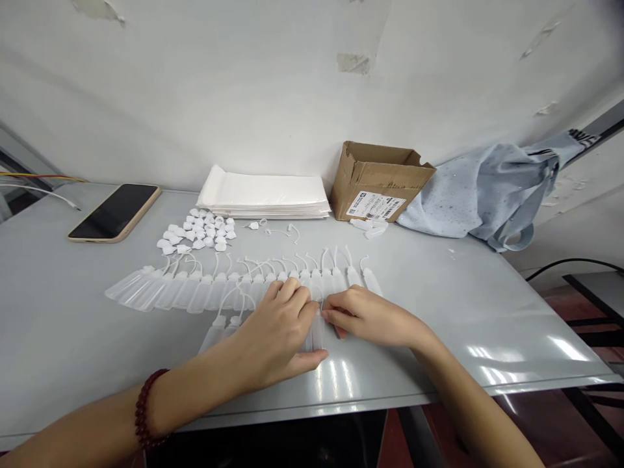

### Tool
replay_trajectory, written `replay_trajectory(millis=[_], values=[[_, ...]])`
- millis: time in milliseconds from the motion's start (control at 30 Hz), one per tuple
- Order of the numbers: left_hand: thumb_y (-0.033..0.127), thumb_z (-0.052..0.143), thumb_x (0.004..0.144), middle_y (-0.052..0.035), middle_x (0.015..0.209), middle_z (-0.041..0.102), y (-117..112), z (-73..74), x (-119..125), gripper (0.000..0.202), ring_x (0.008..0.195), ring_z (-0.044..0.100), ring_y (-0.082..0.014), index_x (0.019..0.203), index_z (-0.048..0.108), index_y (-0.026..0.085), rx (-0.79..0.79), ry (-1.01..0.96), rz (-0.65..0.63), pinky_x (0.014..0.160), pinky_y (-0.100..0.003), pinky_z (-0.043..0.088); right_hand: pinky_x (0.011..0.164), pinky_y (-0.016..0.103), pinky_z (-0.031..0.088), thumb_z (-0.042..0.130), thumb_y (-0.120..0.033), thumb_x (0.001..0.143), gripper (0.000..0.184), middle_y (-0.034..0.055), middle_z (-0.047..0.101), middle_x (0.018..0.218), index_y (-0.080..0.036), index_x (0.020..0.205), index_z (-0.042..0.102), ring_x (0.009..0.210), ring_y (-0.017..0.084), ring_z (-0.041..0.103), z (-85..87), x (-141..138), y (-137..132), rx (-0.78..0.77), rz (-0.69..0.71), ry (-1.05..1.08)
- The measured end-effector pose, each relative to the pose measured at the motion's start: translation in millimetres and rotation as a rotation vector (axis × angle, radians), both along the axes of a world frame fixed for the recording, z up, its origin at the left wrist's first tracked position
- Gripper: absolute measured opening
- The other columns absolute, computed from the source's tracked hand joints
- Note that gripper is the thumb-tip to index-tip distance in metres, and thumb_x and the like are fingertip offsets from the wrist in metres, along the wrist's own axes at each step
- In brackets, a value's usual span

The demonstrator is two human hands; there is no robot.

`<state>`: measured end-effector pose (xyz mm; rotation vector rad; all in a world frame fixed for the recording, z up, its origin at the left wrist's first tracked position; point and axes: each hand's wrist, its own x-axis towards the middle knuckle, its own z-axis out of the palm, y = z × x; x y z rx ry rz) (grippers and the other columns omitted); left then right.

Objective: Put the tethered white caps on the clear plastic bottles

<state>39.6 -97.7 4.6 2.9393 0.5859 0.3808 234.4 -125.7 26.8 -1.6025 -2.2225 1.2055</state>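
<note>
A long row of small translucent plastic bottles [197, 292] lies flat across the table, with thin white straps curling from their necks. Closer to me is a second, shorter row of the same bottles [213, 335], partly covered by my left forearm. My left hand [283, 325] curls over this near row, its fingers bent and its thumb along the bottoms, around a bottle [318, 331]. Fingertips of my right hand [365, 315] are pinched together at that bottle's neck and strap; what exactly lies between them is hidden.
Behind the bottles are a pile of white caps [209, 227], loose straps [277, 232] and a stack of white envelopes [273, 194]. A cardboard box [373, 185], several clear plastic pieces [373, 227] and a light-blue cloth bag [468, 192] stand right; a phone [114, 213] lies left.
</note>
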Motion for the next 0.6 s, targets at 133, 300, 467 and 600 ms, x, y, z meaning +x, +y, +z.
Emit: replay_trajectory(millis=[133,300,467,600], values=[[0.046,0.062,0.081,-0.0094,0.081,0.054,-0.2,0.8,0.3,0.037,0.084,0.044,-0.0266,0.089,0.062,0.01,0.003,0.0,-0.002,0.073,-0.042,0.042,0.055,0.023,0.034,0.043,-0.017,0.091,0.032,0.0,0.062,0.057,-0.016,0.06,0.051,0.05,0.008,0.047,0.1,-0.6,0.1,0.001,-0.004,0.009],[0.047,0.06,0.083,-0.0101,0.083,0.054,-0.8,2.2,-0.6,0.039,0.085,0.045,-0.027,0.09,0.063,0.009,0.0,0.004,-0.006,0.074,-0.043,0.041,0.055,0.023,0.034,0.043,-0.018,0.091,0.032,0.0,0.062,0.057,-0.016,0.06,0.051,0.051,0.009,0.049,0.0,0.1,0.1,-0.004,-0.008,0.001],[0.047,0.06,0.083,-0.0105,0.084,0.054,-0.5,3.6,-1.6,0.04,0.085,0.044,-0.0272,0.092,0.063,0.008,-0.007,0.009,-0.009,0.073,-0.044,0.041,0.056,0.023,0.035,0.043,-0.019,0.091,0.033,0.0001,0.062,0.058,-0.016,0.06,0.051,0.051,0.009,0.049,-0.2,1.2,0.0,-0.009,-0.003,-0.004],[0.046,0.059,0.084,-0.0108,0.084,0.054,0.2,4.3,-1.5,0.039,0.085,0.044,-0.027,0.092,0.063,0.008,-0.01,0.021,-0.01,0.072,-0.043,0.04,0.055,0.023,0.035,0.043,-0.019,0.091,0.033,0.0003,0.063,0.058,-0.016,0.059,0.051,0.051,0.008,0.048,-0.2,1.3,0.1,-0.013,-0.003,-0.002]])
